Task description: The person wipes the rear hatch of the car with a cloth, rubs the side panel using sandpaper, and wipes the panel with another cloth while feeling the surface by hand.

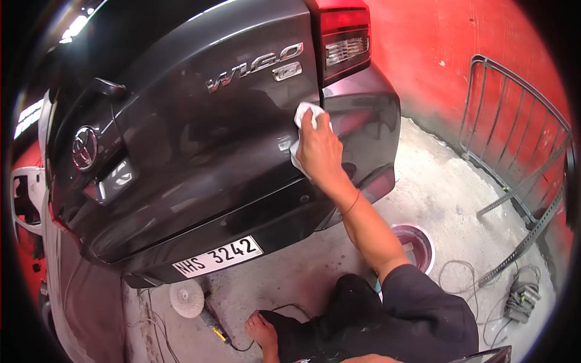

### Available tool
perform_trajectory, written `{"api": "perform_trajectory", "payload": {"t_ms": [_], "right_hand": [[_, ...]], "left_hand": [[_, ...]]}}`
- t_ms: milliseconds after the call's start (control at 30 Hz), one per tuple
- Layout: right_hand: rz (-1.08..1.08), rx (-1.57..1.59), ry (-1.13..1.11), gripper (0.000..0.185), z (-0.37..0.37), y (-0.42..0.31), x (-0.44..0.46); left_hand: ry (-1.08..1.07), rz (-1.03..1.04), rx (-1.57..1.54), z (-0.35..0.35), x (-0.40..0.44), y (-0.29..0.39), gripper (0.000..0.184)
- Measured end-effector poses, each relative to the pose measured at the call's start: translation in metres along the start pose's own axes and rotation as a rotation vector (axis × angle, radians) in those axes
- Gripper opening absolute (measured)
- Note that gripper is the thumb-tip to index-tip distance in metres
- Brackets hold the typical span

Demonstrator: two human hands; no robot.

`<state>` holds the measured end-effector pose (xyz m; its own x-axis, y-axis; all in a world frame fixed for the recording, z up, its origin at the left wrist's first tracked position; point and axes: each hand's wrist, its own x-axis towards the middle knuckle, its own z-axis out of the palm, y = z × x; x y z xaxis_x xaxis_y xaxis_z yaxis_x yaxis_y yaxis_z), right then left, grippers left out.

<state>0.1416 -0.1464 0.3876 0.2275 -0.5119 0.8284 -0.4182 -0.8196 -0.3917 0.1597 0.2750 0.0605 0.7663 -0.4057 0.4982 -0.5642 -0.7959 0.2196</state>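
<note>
Nearest the lens: dark sleeve (426,305) of the right arm, reaching up to the rear of a dark car (181,157). Right hand (321,148) clamped on a white cloth (307,112), fingers bunched; cloth touches the glossy panel below the tail lamp (346,45), just beside the panel seam. Left hand (262,330) low, near the dark-clothed leg, well apart from the right; grip cannot be told. Edges: bumper corner faces bare grey floor (426,175), open as far as the metal rack (525,97). Bucket (431,259) sits beside the right forearm; polisher (189,300) lies below the number plate (218,258), near the left hand. Surface: panel reflective; floor stained, cables (463,289) at right. Room: red wall (423,54) behind the rack.
</note>
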Motion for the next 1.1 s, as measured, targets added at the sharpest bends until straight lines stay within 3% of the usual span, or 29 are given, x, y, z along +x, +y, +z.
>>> {"api": "perform_trajectory", "payload": {"t_ms": [100, 300, 400, 533, 667, 767, 867, 967, 1033, 1100], "right_hand": [[0.100, -0.033, -0.205, 0.047, -0.010, -0.003, -0.011], [0.007, -0.035, -0.075, 0.041, -0.002, 0.005, 0.008], [0.052, -0.011, -0.083, 0.024, -0.003, -0.002, -0.021], [0.035, -0.070, -0.071, 0.035, -0.009, -0.001, 0.019], [-0.026, -0.059, -0.076, 0.027, 0.002, 0.005, -0.017], [0.001, -0.074, -0.066, 0.032, -0.005, 0.003, 0.017], [-0.081, -0.059, -0.060, 0.039, 0.001, 0.004, -0.017], [-0.030, -0.133, -0.093, 0.045, -0.007, 0.003, 0.015], [-0.005, -0.090, -0.111, 0.050, -0.007, 0.000, 0.009], [0.029, -0.092, -0.114, 0.025, -0.001, -0.002, -0.018]], "left_hand": [[-0.024, -0.013, -0.080, 0.023, 0.016, -0.019, 0.020], [-0.111, -0.078, -0.148, 0.058, 0.040, -0.033, 0.026], [-0.154, -0.108, -0.196, 0.073, 0.044, -0.037, 0.028], [-0.143, -0.049, -0.212, 0.081, 0.047, -0.042, 0.029], [-0.163, -0.130, -0.257, 0.084, 0.046, -0.042, 0.030], [-0.153, -0.067, -0.207, 0.082, 0.052, -0.039, 0.031], [-0.162, -0.149, -0.282, 0.077, 0.053, -0.033, 0.033], [-0.100, -0.048, -0.226, 0.079, 0.054, -0.034, 0.035], [-0.199, -0.155, -0.224, 0.079, 0.050, -0.027, 0.036], [-0.170, -0.155, -0.240, 0.074, 0.052, -0.023, 0.036]]}}
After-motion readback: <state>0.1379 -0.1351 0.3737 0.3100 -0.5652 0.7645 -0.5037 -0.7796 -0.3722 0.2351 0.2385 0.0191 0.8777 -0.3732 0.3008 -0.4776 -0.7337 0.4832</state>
